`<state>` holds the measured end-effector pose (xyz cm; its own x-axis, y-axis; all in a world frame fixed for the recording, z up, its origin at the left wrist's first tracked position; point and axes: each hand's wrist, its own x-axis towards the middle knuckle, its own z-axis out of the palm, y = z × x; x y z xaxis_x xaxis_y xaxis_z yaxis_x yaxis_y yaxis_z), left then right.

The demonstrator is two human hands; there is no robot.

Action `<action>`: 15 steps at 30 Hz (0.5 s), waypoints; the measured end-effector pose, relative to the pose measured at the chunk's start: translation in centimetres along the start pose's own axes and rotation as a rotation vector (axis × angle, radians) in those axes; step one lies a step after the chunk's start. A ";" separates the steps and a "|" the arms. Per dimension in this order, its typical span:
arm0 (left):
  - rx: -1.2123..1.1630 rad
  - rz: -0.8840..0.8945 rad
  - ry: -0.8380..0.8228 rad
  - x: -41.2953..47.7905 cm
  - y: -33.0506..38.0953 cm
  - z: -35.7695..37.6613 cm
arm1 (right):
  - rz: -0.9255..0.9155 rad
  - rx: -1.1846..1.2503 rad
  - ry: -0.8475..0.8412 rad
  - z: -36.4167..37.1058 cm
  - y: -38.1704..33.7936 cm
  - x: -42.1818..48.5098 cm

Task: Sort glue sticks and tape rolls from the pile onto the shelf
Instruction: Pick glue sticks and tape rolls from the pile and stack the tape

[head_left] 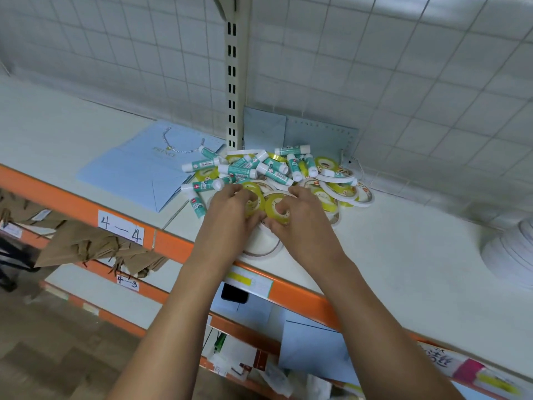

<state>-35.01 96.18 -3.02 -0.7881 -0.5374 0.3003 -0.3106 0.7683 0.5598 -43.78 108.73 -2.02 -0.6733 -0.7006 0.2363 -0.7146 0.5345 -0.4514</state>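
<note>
A pile of white-and-teal glue sticks [245, 170] and yellow and white tape rolls [340, 190] lies on the white shelf [389, 249] near the back wall. My left hand [230, 215] grips a yellow tape roll [255, 194] at the pile's front edge. Beside it, touching, my right hand [300, 217] grips a second yellow tape roll [278, 209] with fingers curled round it. Under both hands lies a large white tape roll [262, 246], partly hidden.
A light blue paper bag [138, 168] lies flat left of the pile. A slotted upright post [232, 82] stands behind it. The shelf's orange front rail [178, 246] carries a "4-4" label. A stack of white rolls [510, 255] sits at far right.
</note>
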 end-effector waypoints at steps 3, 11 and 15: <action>-0.007 0.044 0.047 -0.1 0.8 0.0 | -0.031 0.038 0.013 -1.2 0.4 -0.7; 0.001 0.140 0.117 -1.1 4.5 0.8 | 0.031 0.150 0.097 -5.0 3.3 -3.6; -0.056 0.213 0.074 -1.7 8.5 2.3 | 0.105 0.161 0.148 -6.7 6.1 -5.8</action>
<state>-37.54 104.38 -0.53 -0.7912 -0.3902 0.4708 -0.1091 0.8477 0.5192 -45.48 119.21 -0.40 -0.7714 -0.5617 0.2992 -0.6076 0.5102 -0.6087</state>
